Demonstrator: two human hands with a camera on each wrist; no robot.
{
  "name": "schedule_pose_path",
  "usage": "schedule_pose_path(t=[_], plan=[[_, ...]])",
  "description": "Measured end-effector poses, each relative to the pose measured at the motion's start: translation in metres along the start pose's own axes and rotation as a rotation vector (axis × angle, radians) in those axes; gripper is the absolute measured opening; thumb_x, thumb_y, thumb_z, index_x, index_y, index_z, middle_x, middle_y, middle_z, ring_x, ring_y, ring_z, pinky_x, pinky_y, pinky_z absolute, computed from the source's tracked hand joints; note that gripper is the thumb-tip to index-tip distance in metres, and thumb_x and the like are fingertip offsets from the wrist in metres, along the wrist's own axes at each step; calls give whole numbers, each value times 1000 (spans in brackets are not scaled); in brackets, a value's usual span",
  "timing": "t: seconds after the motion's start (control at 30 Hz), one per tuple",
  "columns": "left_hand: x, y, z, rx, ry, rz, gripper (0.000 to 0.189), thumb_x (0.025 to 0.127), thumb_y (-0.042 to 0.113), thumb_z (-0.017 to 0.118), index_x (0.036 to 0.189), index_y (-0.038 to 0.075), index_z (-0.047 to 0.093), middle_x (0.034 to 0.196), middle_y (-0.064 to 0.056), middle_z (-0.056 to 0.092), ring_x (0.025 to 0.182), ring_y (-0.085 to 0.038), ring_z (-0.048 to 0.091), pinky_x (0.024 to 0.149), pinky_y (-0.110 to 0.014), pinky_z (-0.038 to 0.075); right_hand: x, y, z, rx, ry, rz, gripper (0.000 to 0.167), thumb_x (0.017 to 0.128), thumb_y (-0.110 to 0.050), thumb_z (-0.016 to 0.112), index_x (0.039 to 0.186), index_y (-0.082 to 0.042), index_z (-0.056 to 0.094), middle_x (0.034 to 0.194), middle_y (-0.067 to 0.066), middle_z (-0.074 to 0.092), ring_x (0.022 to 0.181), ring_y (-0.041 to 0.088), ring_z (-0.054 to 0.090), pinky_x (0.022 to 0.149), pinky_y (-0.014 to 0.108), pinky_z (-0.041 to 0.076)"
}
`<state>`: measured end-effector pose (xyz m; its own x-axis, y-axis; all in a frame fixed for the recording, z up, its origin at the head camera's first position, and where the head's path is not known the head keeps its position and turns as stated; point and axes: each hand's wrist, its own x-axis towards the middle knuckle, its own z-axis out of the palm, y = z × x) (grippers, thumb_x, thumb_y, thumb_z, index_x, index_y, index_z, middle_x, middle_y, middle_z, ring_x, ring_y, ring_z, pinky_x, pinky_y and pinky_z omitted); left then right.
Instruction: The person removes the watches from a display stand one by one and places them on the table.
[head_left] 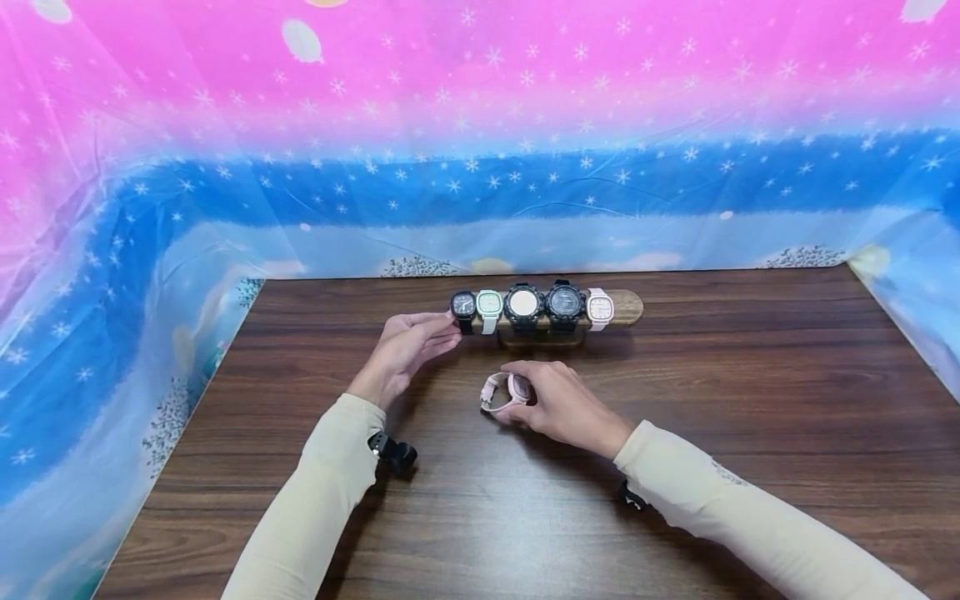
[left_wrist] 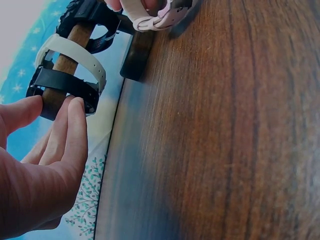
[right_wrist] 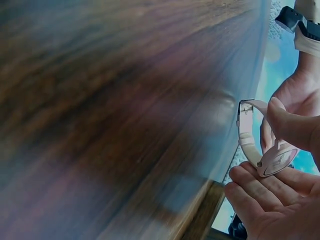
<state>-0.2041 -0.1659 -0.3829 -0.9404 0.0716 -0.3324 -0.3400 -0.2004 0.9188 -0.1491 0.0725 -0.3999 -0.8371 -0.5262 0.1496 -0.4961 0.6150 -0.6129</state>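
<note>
My right hand (head_left: pixel 566 404) pinches a pink wristwatch (head_left: pixel 496 393) between thumb and fingers, above the table in front of the stand. Its strap is buckled into a loop, as the right wrist view shows. At the left end of the wooden watch stand (head_left: pixel 628 307), my left hand (head_left: pixel 405 348) has its thumb and fingertips on either side of a black square watch (head_left: pixel 463 305). In the left wrist view, the black strap (left_wrist: pixel 62 80) goes round the wooden bar, beside a pale strap (left_wrist: pixel 82 55).
Right of the black watch, the bar carries a mint-green watch (head_left: pixel 490 303), two chunky black watches (head_left: pixel 522 305) and a pale pink watch (head_left: pixel 600 308). The stand is near the back of the brown wooden table (head_left: pixel 750 400). Patterned cloth (head_left: pixel 450 192) hangs behind and beside it.
</note>
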Motion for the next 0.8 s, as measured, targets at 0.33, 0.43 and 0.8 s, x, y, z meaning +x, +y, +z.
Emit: schedule_pose_path(t=[0.33,0.43,0.8], plan=[[2,-2,-1,8,8,-2,37,99,2,63,132,-12,56,92,-10,74,91,-20,73,97,-35,56,3,0,4,-19,10,-24,53,80,-23,89,123,0,69,98,4,71,77,13,60,62,25,50],[1,-1,-1,5,6,2,36,99,1,63,132,-12,56,92,-10,74,91,-20,73,98,-36,56,4,0,5,-34,11,-30,53,79,-23,89,122,0,69,100,5,72,77,12,59,63,26,50],[0,-1,0,5,7,-2,35,99,1,63,131,-12,57,92,-10,73,91,-21,73,98,-36,55,7,1,7,-59,-20,-15,52,78,-26,90,121,-3,71,97,3,71,76,13,57,63,29,48]])
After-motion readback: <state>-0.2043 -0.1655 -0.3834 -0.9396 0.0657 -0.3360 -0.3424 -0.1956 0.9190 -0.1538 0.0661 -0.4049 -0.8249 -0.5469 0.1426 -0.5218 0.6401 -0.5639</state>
